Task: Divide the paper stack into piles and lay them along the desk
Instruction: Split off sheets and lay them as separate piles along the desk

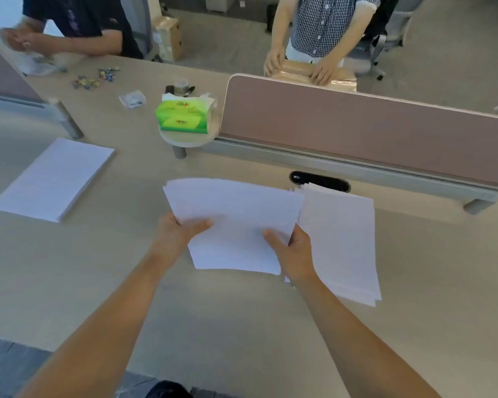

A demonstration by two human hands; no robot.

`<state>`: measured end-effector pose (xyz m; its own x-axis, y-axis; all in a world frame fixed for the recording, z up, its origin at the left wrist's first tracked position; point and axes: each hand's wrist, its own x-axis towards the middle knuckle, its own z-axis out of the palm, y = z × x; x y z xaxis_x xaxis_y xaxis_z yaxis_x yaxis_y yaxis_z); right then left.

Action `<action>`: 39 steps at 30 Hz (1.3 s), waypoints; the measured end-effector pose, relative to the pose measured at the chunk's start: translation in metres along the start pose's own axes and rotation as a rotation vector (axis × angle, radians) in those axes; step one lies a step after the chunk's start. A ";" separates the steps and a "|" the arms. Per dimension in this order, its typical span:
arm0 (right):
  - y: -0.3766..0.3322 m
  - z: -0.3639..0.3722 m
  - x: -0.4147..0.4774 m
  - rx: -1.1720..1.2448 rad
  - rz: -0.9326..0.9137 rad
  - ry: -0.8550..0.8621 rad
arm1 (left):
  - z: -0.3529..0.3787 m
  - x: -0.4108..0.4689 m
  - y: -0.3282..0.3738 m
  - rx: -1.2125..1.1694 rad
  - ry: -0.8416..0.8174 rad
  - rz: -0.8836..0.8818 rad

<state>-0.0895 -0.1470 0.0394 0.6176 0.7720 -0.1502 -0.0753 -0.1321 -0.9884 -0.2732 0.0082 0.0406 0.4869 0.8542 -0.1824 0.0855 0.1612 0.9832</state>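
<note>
- Paper stack (339, 242) lies flat on the desk (213, 326) at about three o'clock from the hands. Its sheets are slightly fanned at the far edge.
- A batch of sheets (236, 222) is held just above the desk in the middle of the view. It bows a little and overlaps the stack's left edge.
- The left hand (176, 234) grasps the batch's left edge, thumb on top and fingers curled beneath. The right hand (292, 249) grasps the right edge the same way.
- One pile (53, 179) sits on the desk at ten o'clock, well apart from the stack.
- The step in hand looks like carrying a second portion to its place, and the stack has more left to divide.
- The next move likely calls for shifting the batch towards nine o'clock, onto bare desk between the pile and the stack. It should go down flat, with both grips let go together so the sheets do not slide.
- A green tissue box (183, 117) at twelve o'clock stands clear of that path.
</note>
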 end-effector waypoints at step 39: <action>0.010 0.114 0.014 0.002 0.178 0.175 | -0.071 0.027 -0.033 0.030 0.140 -0.278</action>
<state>-0.1705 -0.0665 0.0247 0.7207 0.6169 -0.3162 -0.1968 -0.2553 -0.9466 -0.3248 0.0609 0.0034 0.3168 0.8395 -0.4415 0.2252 0.3856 0.8947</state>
